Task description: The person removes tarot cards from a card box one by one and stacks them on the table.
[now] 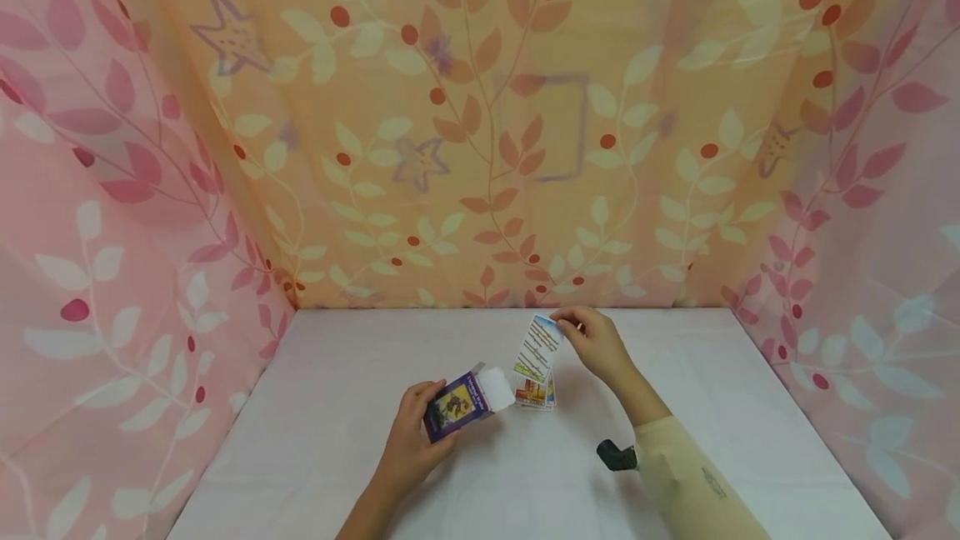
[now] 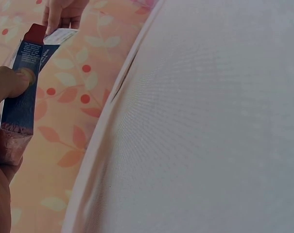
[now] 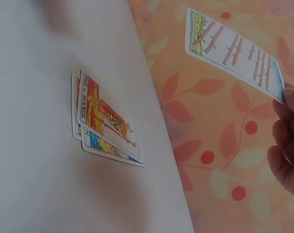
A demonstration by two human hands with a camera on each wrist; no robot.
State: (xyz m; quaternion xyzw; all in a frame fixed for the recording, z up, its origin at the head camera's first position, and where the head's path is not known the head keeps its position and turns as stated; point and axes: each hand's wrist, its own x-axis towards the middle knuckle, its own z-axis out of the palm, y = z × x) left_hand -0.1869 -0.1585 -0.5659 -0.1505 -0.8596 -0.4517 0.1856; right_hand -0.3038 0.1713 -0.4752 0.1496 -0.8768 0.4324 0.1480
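My left hand (image 1: 417, 432) grips a dark blue card box (image 1: 455, 407) with a yellow picture on its front. The box's white flap (image 1: 497, 390) stands open toward the right. Between thumb and fingers, my right hand (image 1: 597, 344) pinches one tarot card (image 1: 538, 348) by a corner, raised above the table. Slanting wands are drawn on that card (image 3: 234, 51), seen in the right wrist view. Below it lies a small, uneven pile of tarot cards (image 3: 108, 116), face up, its top card lettered "WANDS". In the left wrist view my thumb (image 2: 13, 82) presses the box's side.
A white cloth covers the table (image 1: 337, 365). Patterned curtains (image 1: 480, 123) with leaves and red dots rise behind it and on both sides. A black object (image 1: 617, 455) shows beside the right sleeve (image 1: 686, 473).
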